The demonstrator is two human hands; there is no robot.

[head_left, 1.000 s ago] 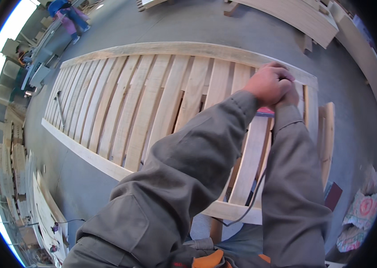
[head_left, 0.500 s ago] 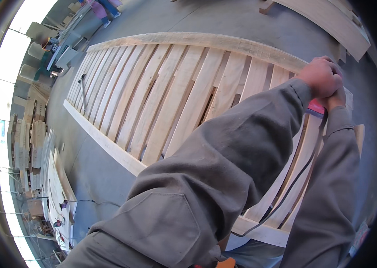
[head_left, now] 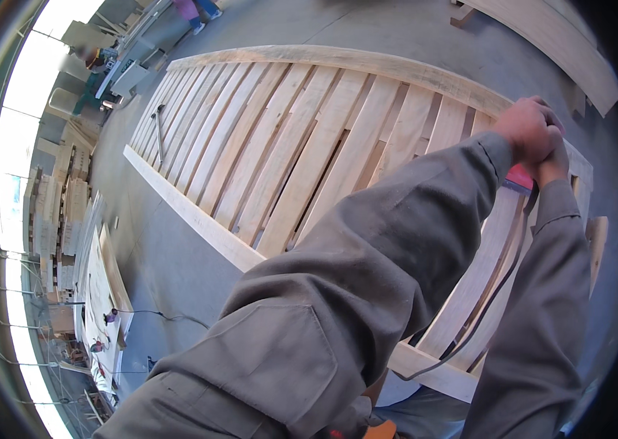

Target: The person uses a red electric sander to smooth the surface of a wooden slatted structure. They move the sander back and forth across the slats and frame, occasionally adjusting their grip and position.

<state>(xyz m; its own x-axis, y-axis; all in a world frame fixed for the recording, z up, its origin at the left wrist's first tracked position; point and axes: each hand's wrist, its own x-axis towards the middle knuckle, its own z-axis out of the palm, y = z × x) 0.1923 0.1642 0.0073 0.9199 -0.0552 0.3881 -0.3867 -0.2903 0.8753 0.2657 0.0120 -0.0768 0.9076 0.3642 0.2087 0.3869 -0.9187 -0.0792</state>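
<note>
A long slatted wooden frame point(head_left: 327, 150) lies before me, its slats running between two long side rails. Over its right end, my left hand point(head_left: 530, 130) is closed, pressed down together with my right hand point(head_left: 554, 165). Both hands grip a red corded power tool point(head_left: 519, 177) that rests on the slats. Most of its body is hidden under the hands, so its exact kind does not show. From the tool a black cord point(head_left: 495, 284) runs back toward me across the slats. Toward the far left end, a hammer point(head_left: 159, 137) lies on the slats.
Boards point(head_left: 108, 293) with cords and small tools on them stand at the left, before stacked timber point(head_left: 64, 219). Another large wooden panel point(head_left: 554, 44) is at the far right. Two people are at the far left, one seated by a workbench point(head_left: 133, 77). Something orange point(head_left: 381, 430) shows near my body.
The view has swung slightly left, so the frame and hammer sit further right in the picture. Both hands stay on the red power tool at the frame's right end.
</note>
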